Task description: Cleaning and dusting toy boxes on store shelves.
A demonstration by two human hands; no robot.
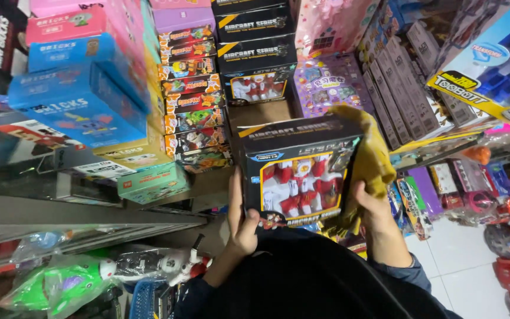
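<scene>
The left hand point(240, 221) grips the left edge of one black cardboard toy box point(296, 171); the right hand point(370, 204) presses a yellow cloth point(370, 153) against its right edge. Three matching black boxes point(256, 47) stack far behind, with an open shelf gap point(261, 112) just below them.

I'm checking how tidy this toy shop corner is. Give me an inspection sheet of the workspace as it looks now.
Surface: shelves packed with stock; white tiled floor at lower right.
Job's things: black toy box with red and white robot figures behind its window, held up in front of the shelves; yellow cloth pressed against its right side.
Clutter: blue boxes, a stack of small colourful boxes, bagged toys at lower left.
Grippers: left hand grips the box's lower left edge; right hand holds the cloth against the box.
Cables: nothing seen.
Surroundings: more toy packs on the right.
</scene>
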